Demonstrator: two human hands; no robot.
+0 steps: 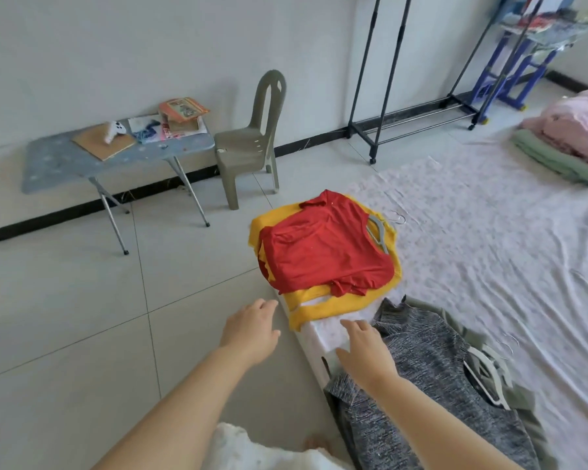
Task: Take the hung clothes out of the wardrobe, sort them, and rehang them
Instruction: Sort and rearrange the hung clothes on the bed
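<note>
1. Left hand (252,329): fingers straight and loosely spread, holding nothing, over the floor tiles just beside the mattress edge, near the yellow garment.
2. Right hand (364,351): fingers extended, holding nothing, over the sheet at the edge of the grey marled top; whether it touches cannot be told.
3. Red shirt (323,256): lies flat on a yellow garment (319,308) at the mattress (489,249) corner, a grey hanger (377,232) showing at its neck.
4. Grey marled top (431,361): lies on the mattress, nearer the person, on a white hanger (489,378), over a green garment (523,401).
5. Clothes rack (421,113): stands by the wall, lower rails bare.
6. Folding table (65,164) and plastic chair (252,140): side by side against the wall.
</note>
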